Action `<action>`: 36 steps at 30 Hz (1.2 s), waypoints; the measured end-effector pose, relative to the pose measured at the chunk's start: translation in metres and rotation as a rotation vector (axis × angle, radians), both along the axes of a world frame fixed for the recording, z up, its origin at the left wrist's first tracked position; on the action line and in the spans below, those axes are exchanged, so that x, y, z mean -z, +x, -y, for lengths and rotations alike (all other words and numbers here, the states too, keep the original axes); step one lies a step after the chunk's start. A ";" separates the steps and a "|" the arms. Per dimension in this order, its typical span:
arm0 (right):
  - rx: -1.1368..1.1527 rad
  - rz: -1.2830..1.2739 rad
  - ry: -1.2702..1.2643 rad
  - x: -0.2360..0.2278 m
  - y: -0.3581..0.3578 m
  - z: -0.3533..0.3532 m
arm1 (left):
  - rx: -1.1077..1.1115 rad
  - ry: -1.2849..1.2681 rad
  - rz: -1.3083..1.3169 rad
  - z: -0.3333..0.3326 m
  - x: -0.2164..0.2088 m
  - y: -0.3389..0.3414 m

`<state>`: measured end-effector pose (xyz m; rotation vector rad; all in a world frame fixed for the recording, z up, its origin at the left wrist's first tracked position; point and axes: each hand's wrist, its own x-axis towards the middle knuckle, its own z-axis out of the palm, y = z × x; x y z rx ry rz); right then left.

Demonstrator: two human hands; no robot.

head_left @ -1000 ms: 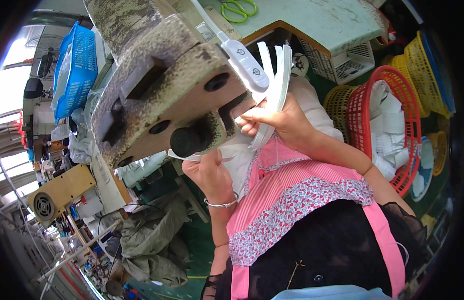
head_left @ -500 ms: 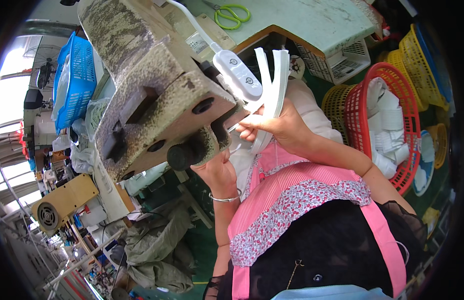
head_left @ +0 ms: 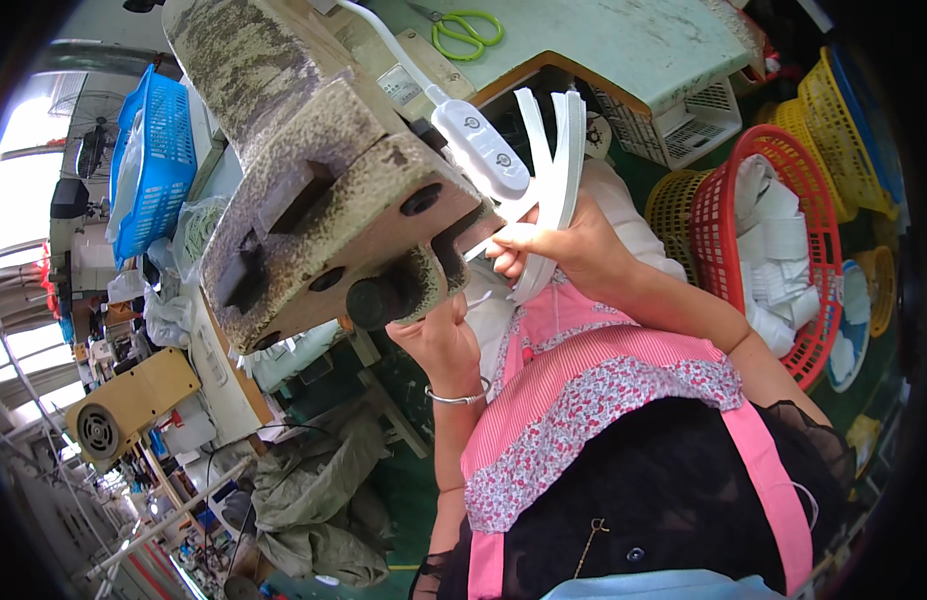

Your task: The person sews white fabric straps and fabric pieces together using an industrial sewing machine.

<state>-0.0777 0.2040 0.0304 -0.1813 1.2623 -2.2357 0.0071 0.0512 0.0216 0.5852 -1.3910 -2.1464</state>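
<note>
My right hand (head_left: 573, 240) is closed around a small bunch of white strips (head_left: 560, 165) that look like zipper tape; their ends stand up past the thumb and hang below the palm. A worn, speckled metal machine head (head_left: 333, 215) covers the space just left of them. Under its lower edge my left hand (head_left: 445, 345) has its fingers bent together. Their tips are partly hidden by the machine, and a thin white end shows beside them; what they grip cannot be made out. A white lamp control (head_left: 483, 150) on a cable sits above the right hand.
Green-handled scissors (head_left: 467, 36) lie on the pale green tabletop (head_left: 613, 40). At the right, a red basket (head_left: 718, 225) holds white rolls, near yellow baskets (head_left: 833, 120). A blue basket (head_left: 168, 160) stands at left, and grey cloth (head_left: 318, 490) is heaped below.
The whole view has shifted slightly. Both hands keep nearly the same places at the machine, and the white strips in my right hand are fanned a little differently.
</note>
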 end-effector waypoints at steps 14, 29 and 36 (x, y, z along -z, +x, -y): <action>0.022 0.025 -0.067 -0.002 -0.004 -0.005 | 0.031 0.002 -0.023 -0.004 -0.003 0.001; 0.039 0.029 -0.111 0.001 -0.001 0.003 | -0.075 -0.027 0.029 0.022 -0.004 0.026; 0.014 0.063 -0.135 0.001 0.009 0.009 | -0.112 -0.026 0.059 0.035 -0.002 0.038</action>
